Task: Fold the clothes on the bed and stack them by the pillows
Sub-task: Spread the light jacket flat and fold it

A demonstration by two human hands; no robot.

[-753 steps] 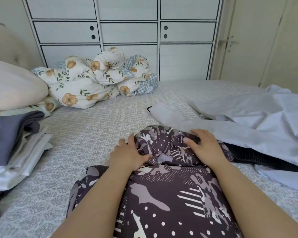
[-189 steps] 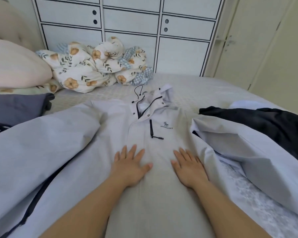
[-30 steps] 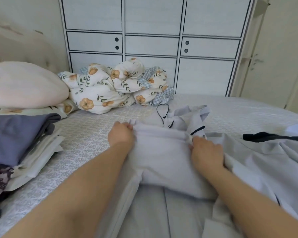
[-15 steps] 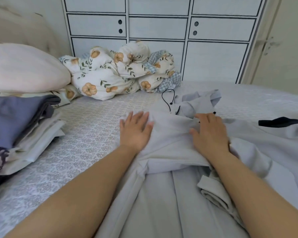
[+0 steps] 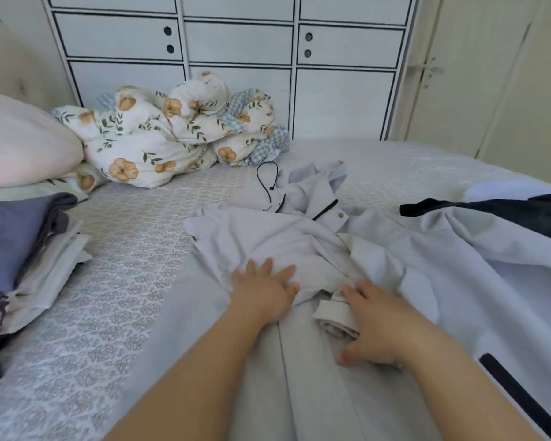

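Note:
A pale grey hooded jacket (image 5: 287,237) lies spread on the bed (image 5: 124,281), its lower part folded up over the chest, with the hood and black drawcord at the far end. My left hand (image 5: 263,294) presses flat on the folded edge, fingers straight. My right hand (image 5: 382,326) lies spread over the jacket beside a rolled sleeve cuff (image 5: 334,319), which sits between thumb and forefinger. A stack of folded clothes (image 5: 19,246) stands at the left, in front of the pink pillow (image 5: 23,144).
A crumpled floral duvet (image 5: 172,135) lies at the far side of the bed. A dark garment (image 5: 506,214) lies at the right, partly under the jacket's sleeve. White cupboards (image 5: 236,58) stand behind the bed, with a door (image 5: 490,74) to their right.
Both hands have slid back toward me over the folded jacket. The left still presses flat; the right now lies by the rolled cuff. The view has tilted down.

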